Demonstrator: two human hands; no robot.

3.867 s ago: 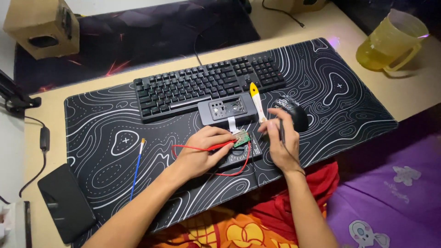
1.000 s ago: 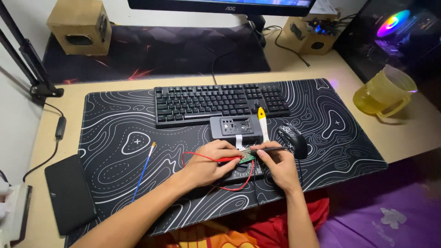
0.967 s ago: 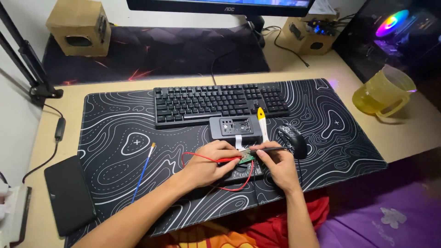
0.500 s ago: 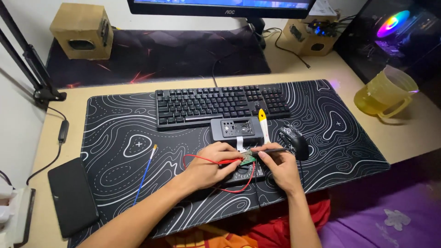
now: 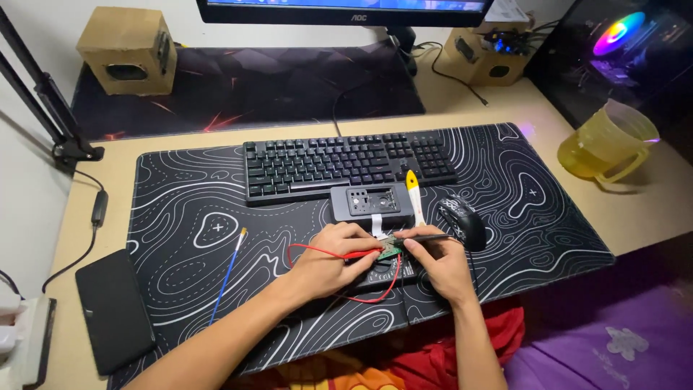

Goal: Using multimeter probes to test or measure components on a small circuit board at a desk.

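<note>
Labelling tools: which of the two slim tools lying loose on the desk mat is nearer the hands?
The white pry tool with the yellow tip, beside the mouse; the thin blue rod lies farther left.

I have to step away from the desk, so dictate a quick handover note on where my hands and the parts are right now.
Left hand pins the small green circuit board and its red wire on the black patterned desk mat.
Right hand holds a thin dark probe-like tool at the board.
Opened grey device casing lies behind, with the yellow-handled tool beside it.
Done: casing open, board out. Left: board work, reassembly.
</note>
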